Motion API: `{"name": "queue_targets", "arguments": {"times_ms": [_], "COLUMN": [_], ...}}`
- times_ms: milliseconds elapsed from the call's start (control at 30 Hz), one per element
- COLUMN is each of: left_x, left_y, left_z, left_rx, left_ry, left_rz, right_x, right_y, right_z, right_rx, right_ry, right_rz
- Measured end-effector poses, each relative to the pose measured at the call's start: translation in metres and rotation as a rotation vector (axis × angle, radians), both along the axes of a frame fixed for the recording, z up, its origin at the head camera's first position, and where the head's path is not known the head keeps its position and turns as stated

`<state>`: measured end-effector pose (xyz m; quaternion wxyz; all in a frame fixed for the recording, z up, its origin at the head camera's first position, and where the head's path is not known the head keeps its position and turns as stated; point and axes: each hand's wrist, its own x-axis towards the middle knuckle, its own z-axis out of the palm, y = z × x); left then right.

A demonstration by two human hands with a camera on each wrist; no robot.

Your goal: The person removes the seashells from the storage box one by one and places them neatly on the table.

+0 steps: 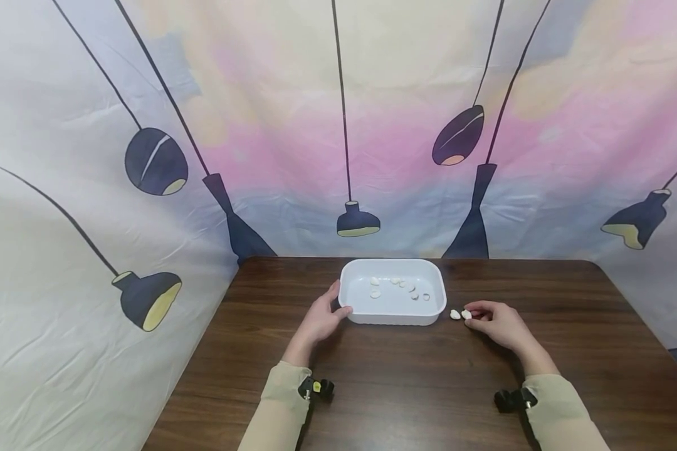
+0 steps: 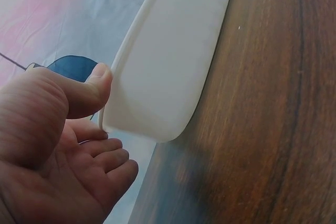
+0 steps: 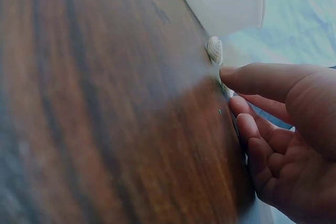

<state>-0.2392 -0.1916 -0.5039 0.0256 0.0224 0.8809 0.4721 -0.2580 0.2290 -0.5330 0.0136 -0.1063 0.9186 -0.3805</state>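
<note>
A white rectangular tray (image 1: 393, 319) stands at the far side of the brown table, with several small pale shells (image 1: 375, 294) scattered on its floor. At its left end, my left hand (image 1: 318, 321) holds the rim between thumb and forefinger, the other fingers loosely curled below in the left wrist view. Just right of the tray, my right hand (image 1: 503, 324) pinches a small white seashell (image 1: 466, 314) at table level. Thumb and fingers hide most of it in the right wrist view. A second ribbed seashell (image 3: 214, 50) lies beside it, between hand and tray.
The dark wood table (image 1: 417, 382) extends toward me and to both sides. Close behind the tray hangs a cloth backdrop (image 1: 293, 213) printed with lamps. Each wrist carries a small black camera mount (image 1: 316, 388).
</note>
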Motion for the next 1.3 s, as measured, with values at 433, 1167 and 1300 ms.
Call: {"name": "queue_targets", "arguments": {"times_ms": [433, 1167, 1300], "left_x": [-0.0012, 0.0001, 0.0007], "left_y": [0.0014, 0.0013, 0.0012], "left_z": [-0.0013, 0.0016, 0.0019], "left_rx": [0.005, 0.024, 0.022], "left_ry": [-0.001, 0.000, -0.004], "left_rz": [-0.009, -0.003, -0.002], "right_x": [0.0025, 0.0000, 0.0012], "right_y": [-0.0007, -0.0005, -0.0012], "right_z": [-0.0029, -0.0002, 0.0002], "right_rx": [0.008, -0.010, -0.011], "right_ry": [-0.028, -0.017, -0.023], "right_rz": [-0.031, -0.004, -0.007]}}
